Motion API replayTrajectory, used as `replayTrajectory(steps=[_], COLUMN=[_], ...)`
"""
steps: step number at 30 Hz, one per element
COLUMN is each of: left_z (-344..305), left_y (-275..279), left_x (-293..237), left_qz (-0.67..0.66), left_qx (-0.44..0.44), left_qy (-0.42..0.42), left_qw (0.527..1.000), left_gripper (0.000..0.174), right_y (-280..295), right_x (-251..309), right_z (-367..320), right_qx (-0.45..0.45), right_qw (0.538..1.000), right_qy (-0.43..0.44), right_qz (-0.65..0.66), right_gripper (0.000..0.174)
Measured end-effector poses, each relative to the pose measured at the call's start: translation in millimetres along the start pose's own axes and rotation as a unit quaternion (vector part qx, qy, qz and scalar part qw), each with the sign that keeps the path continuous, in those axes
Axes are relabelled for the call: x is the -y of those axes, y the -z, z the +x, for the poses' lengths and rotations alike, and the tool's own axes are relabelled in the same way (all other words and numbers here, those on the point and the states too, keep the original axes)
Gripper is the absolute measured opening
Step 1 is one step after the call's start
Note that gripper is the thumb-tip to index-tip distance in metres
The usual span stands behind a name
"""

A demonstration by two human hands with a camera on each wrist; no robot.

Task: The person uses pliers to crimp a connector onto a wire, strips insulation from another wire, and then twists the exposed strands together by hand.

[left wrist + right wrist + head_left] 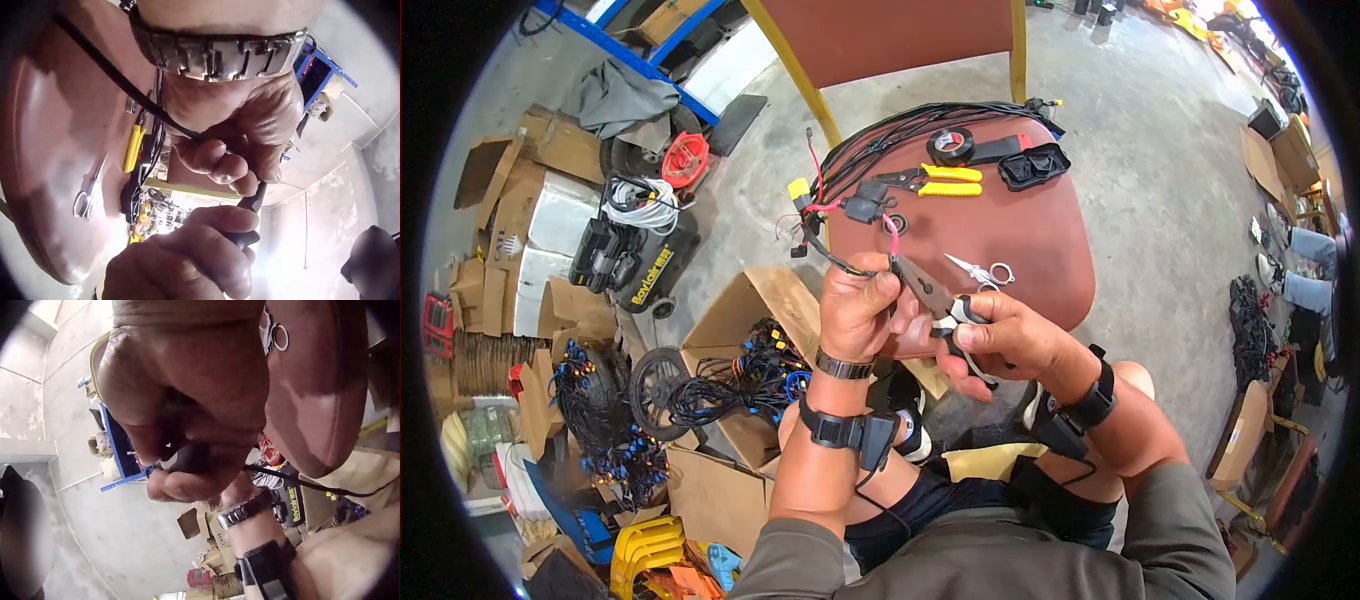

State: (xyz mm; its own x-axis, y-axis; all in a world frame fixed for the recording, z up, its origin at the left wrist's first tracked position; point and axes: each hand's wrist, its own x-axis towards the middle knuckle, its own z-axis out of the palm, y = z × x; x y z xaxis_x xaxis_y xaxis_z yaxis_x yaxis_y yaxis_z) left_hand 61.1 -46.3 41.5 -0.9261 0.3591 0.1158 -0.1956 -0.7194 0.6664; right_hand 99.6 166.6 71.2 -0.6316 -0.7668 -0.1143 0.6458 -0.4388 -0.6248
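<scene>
My left hand (856, 308) pinches a black cable of a wiring harness (864, 206), which has pink wires, a black holder and a yellow connector. In the left wrist view the black cable (112, 72) runs into the curled fingers. My right hand (1022, 338) grips long-nosed pliers (927, 290) by their black and white handles. The pliers' tips reach the wire beside the left thumb, and the fingers partly hide the contact. Beyond the hands on the chair seat (1040, 270) lie silver scissors (983, 272) and yellow-handled wire strippers (935, 181).
Black tape (950, 146), a black plastic case (1034, 166) and a bundle of black cables (920, 118) lie toward the back of the seat. On the left floor stand a cardboard box (750, 290) of wiring and a compressor (645, 262).
</scene>
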Motion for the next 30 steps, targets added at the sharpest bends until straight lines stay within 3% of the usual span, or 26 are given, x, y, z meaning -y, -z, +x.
replayTrajectory(steps=[4, 9, 11, 13, 14, 17, 18, 21, 22, 26, 29, 30], left_z=[5.3, 8.6, 7.6, -0.8, -4.4, -12.6, -11.7, -6.4, -3.1, 1.0, -0.4, 1.3], left_y=[-3.3, -5.7, -10.1, -17.7, -19.5, -37.8, -42.0, -51.2, -48.2, -30.1, -33.3, -29.7], left_x=[3.3, 6.5, -0.2, -17.1, -13.9, -17.3, -15.6, -7.7, -9.1, -11.1, -20.1, -21.9], left_qz=[0.109, 0.280, 0.422, 0.599, 0.610, 0.641, 0.615, 0.527, 0.532, 0.471, 0.506, 0.466], left_qx=[-0.116, -0.178, -0.198, -0.202, -0.211, -0.132, -0.104, -0.201, -0.235, -0.235, -0.246, -0.251], left_qy=[-0.018, -0.019, -0.007, 0.034, -0.056, -0.282, -0.335, -0.213, -0.188, -0.162, -0.086, -0.066], left_qw=[0.987, 0.943, 0.885, 0.774, 0.762, 0.702, 0.706, 0.797, 0.791, 0.835, 0.822, 0.846], left_gripper=[0.016, 0.018, 0.020, 0.024, 0.028, 0.021, 0.013, 0.013, 0.016, 0.026, 0.035, 0.033], right_y=[4.7, 5.3, 5.5, 6.0, 6.8, 17.9, 17.6, 15.6, 15.9, 8.3, 9.5, 7.5], right_x=[9.3, 12.5, 14.5, 14.6, 14.4, 6.2, 6.7, 5.9, 4.1, -3.2, -6.1, -5.9], right_z=[4.3, 7.6, 6.0, 6.1, 5.2, 7.1, 7.7, 11.3, 12.1, 14.1, 13.7, 14.4], right_qx=[-0.107, -0.206, -0.222, -0.234, -0.242, -0.254, -0.256, -0.247, -0.241, -0.240, -0.226, -0.226], right_qw=[0.968, 0.917, 0.913, 0.882, 0.865, 0.778, 0.766, 0.729, 0.714, 0.643, 0.616, 0.611], right_qy=[-0.002, 0.020, 0.012, 0.047, 0.063, 0.175, 0.177, 0.177, 0.179, 0.206, 0.187, 0.188], right_qz=[-0.229, -0.342, -0.342, -0.406, -0.436, -0.547, -0.562, -0.613, -0.632, -0.698, -0.731, -0.735], right_gripper=[0.020, 0.013, 0.014, 0.016, 0.017, 0.020, 0.023, 0.027, 0.028, 0.025, 0.038, 0.032])
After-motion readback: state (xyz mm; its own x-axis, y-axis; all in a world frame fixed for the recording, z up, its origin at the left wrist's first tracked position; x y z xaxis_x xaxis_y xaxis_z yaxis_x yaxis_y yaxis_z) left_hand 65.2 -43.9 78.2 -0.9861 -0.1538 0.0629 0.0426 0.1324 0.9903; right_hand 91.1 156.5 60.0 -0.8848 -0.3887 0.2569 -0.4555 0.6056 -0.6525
